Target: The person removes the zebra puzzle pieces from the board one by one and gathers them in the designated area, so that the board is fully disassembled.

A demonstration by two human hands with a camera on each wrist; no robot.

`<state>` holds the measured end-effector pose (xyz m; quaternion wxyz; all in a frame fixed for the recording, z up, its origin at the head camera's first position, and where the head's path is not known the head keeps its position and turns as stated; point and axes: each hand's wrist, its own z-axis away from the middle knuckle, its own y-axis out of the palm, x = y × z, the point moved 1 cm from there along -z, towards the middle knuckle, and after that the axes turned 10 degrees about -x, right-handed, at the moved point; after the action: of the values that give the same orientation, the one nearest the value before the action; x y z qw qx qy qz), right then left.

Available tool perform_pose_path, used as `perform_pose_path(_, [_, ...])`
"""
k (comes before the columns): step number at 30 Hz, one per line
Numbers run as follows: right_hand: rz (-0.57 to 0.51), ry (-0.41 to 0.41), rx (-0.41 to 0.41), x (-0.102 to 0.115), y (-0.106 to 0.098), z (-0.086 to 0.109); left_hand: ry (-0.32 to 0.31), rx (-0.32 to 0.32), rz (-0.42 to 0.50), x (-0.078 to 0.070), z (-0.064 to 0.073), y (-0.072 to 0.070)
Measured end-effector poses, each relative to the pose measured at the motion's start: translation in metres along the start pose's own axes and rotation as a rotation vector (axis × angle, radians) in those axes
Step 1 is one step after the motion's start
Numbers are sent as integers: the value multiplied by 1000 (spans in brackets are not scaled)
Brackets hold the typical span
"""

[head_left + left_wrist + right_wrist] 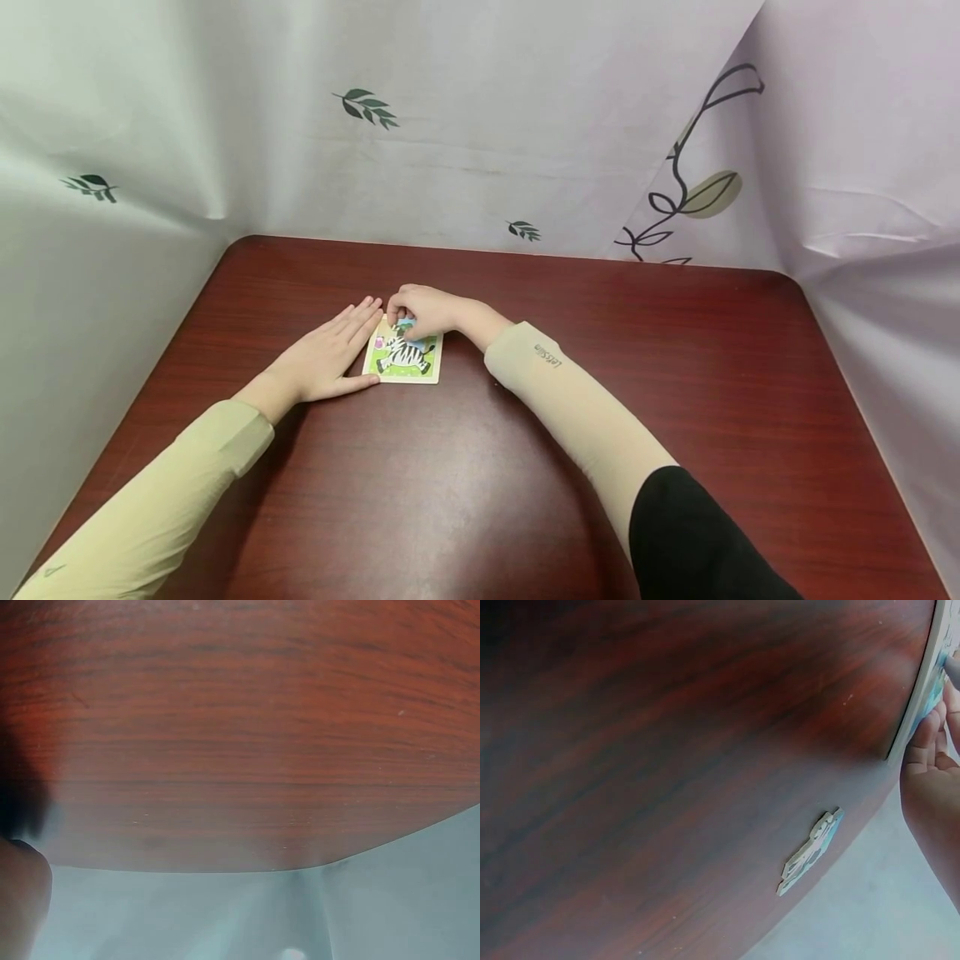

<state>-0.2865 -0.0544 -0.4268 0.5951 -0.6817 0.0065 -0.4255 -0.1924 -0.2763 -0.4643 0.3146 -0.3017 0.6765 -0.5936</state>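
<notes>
A small square jigsaw puzzle with a zebra on green ground lies on the table, left of the middle. Along its left side rests my left hand, fingers straight, thumb stretched to the lower left corner. My right hand is over the puzzle's upper part, its fingers curled and pinching a bluish puzzle piece, mostly hidden by the fingers. In the right wrist view the right hand grips at the puzzle's board edge. The left wrist view catches only a blurred bit of the left hand.
One loose puzzle piece lies on the table in the right wrist view; in the head view it is not visible. The reddish-brown wooden table has rounded far corners. Pale curtains with leaf prints hang behind it and at both sides.
</notes>
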Motion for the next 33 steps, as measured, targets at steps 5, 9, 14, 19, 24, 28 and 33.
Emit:
perform_pose_path(5, [-4, 20, -7, 1, 0, 0, -1, -2, 0, 0, 0, 0])
perform_pose_path(9, [-10, 35, -12, 2, -1, 1, -2, 1, -4, 0, 0, 0])
perform_pose_path(14, [-7, 38, -30, 4, -2, 3, -2, -1, -2, 0, 0, 0])
perform_pose_path(19, [24, 18, -48, 4, -2, 3, -6, 0, 6, 0, 0, 1])
perform_pose_path(24, [42, 12, -67, 2, -1, 4, -1, -6, 6, 0, 0, 2])
perform_pose_path(28, [28, 18, -82, 1, 0, 4, -2, -8, 5, 0, 0, 1])
perform_pose_path(33, [6, 35, -100, 0, 3, 6, -5, -10, 11, 0, 0, 1])
